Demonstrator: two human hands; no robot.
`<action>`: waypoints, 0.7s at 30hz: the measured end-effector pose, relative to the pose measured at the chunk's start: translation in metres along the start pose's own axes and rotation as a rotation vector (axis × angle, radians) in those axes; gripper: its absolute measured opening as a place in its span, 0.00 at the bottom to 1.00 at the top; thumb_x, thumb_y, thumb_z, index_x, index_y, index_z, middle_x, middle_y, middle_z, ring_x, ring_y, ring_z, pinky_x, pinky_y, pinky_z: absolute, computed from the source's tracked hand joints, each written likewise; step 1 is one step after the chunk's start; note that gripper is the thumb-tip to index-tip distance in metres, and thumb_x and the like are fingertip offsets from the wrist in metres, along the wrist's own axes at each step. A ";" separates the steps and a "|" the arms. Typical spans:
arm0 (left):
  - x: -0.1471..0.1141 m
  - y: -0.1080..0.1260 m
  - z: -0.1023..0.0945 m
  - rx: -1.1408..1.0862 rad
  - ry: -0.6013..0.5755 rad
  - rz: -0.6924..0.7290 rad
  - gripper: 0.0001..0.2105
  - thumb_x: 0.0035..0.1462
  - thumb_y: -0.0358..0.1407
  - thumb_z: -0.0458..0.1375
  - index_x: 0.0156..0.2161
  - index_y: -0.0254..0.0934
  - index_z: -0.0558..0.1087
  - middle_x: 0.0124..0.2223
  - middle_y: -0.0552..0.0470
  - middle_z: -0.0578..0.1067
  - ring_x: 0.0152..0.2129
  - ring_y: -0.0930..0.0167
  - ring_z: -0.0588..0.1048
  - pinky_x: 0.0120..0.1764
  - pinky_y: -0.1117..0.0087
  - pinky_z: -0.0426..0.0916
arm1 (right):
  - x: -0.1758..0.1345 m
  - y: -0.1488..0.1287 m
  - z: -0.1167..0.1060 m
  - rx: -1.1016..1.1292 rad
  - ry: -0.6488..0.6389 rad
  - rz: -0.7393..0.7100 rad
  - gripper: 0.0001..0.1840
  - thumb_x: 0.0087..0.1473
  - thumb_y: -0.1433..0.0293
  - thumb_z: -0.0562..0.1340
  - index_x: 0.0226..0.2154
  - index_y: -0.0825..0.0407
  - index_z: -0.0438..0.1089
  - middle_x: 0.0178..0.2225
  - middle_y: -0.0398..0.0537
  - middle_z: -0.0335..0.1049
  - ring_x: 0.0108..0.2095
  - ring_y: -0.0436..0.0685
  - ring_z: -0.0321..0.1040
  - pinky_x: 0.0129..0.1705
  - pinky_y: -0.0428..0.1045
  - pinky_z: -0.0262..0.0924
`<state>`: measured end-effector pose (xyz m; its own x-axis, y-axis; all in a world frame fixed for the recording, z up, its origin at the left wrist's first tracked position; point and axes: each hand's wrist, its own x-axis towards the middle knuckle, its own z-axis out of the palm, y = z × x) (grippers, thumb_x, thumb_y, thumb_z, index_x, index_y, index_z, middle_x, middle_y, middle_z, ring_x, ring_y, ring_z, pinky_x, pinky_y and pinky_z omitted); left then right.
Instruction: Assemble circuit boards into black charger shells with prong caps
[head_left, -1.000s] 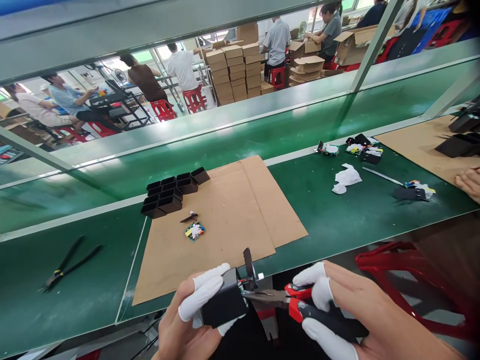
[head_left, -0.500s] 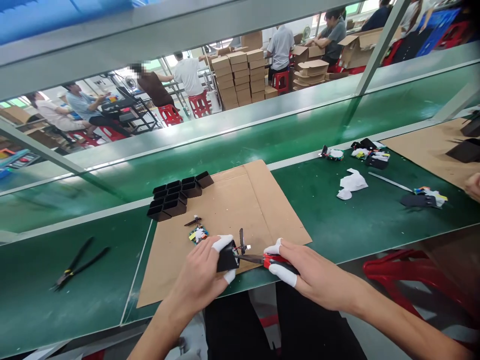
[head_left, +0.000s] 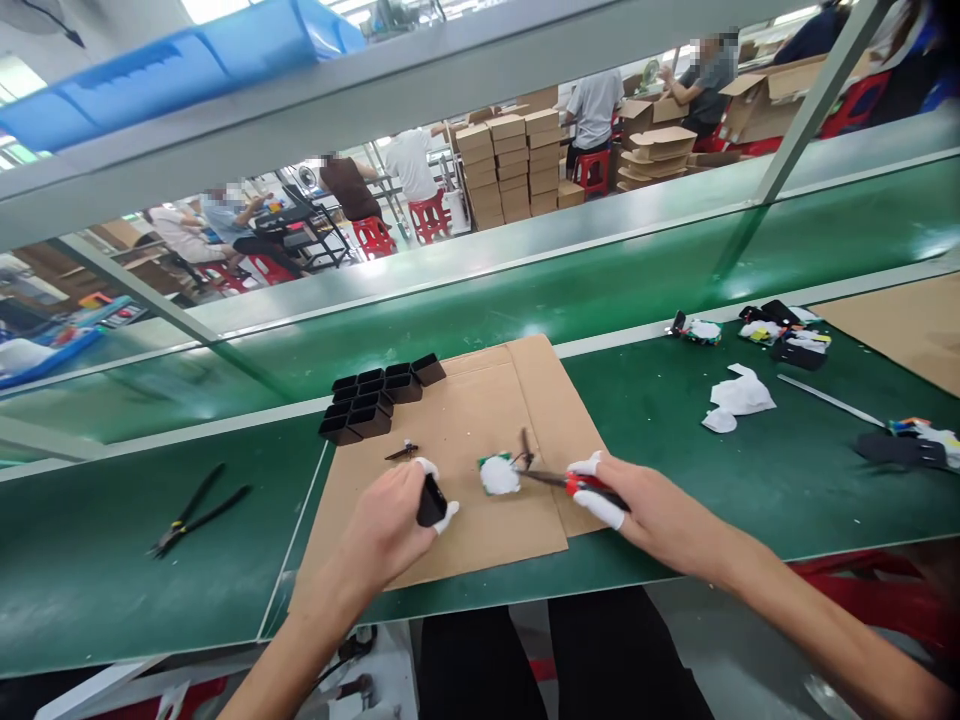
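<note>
Red-black metal pliers [head_left: 575,484] fill my right hand [head_left: 646,492];
white-coated green board [head_left: 500,476] touches them; my left hand [head_left: 390,512] clasps a black box-shaped case [head_left: 431,504].

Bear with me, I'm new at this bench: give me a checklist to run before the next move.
1. Left hand holding the black box: ok.
2. Right hand holding the pliers: ok.
3. Circuit board apart from the box: ok, a gap shows.
4. Pliers gripping firmly at the tips: cannot tell, too blurred.
5. Board resting on the cardboard: cannot tell.
6. Cutters on the table closed: not ok, handles spread.
</note>
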<state>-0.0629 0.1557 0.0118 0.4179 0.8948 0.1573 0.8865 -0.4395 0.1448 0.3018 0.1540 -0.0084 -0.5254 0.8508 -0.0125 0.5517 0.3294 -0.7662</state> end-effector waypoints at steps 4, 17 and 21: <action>-0.008 0.004 0.006 -0.067 0.061 -0.056 0.16 0.62 0.44 0.68 0.49 0.44 0.69 0.42 0.50 0.80 0.39 0.56 0.81 0.43 0.57 0.72 | 0.013 0.011 -0.003 0.051 0.025 0.076 0.20 0.76 0.52 0.55 0.51 0.47 0.76 0.49 0.50 0.80 0.46 0.60 0.76 0.50 0.55 0.68; 0.007 0.034 0.063 -0.437 0.331 -0.207 0.14 0.56 0.32 0.68 0.47 0.43 0.75 0.45 0.48 0.82 0.43 0.58 0.82 0.46 0.57 0.77 | 0.048 -0.024 0.004 -0.249 -0.003 0.112 0.22 0.67 0.56 0.61 0.26 0.47 0.56 0.29 0.41 0.64 0.30 0.54 0.55 0.33 0.50 0.46; 0.001 0.029 0.067 -0.507 0.341 -0.198 0.10 0.60 0.36 0.69 0.44 0.39 0.75 0.43 0.49 0.81 0.41 0.63 0.80 0.46 0.58 0.77 | 0.054 -0.036 0.001 -0.274 -0.098 0.180 0.24 0.65 0.54 0.63 0.24 0.48 0.58 0.25 0.39 0.63 0.27 0.53 0.53 0.31 0.49 0.44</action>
<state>-0.0236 0.1497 -0.0488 0.0950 0.9243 0.3697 0.7019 -0.3255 0.6335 0.2530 0.1872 0.0177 -0.4561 0.8663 -0.2036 0.7878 0.2866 -0.5452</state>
